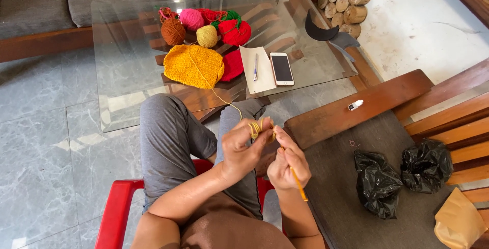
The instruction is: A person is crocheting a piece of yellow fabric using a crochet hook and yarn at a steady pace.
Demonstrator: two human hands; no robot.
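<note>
Yellow yarn (216,93) runs from the glass table (122,101) down to the person's hands. The left hand (242,144) is half curled, and the yarn is wound in loops around one of its fingers (253,129). The right hand (290,162) is closed around a yellow crochet hook (298,182), pinching it near the top, and the hook's long end sticks out below the hand. Both hands are close together, touching at the fingertips, just above the person's knees in grey trousers (170,137). The person sits on a red chair (114,211). On the table the yarn leads past a flat round yellow crochet piece (193,65), which lies partly over a red piece (233,65). Behind them sit balls of yarn: brown (173,31), pink (191,18), pale yellow (207,36) and red (235,32). Just beside the red piece lie a sheet of paper (254,78) with a pen (255,67) on it and a white phone (281,68). To the right, on a dark seat cushion (331,188), rest two black plastic bags (395,175) and a brown paper bag (458,223). A small white tube (355,105) lies on the wooden armrest (356,109).
</note>
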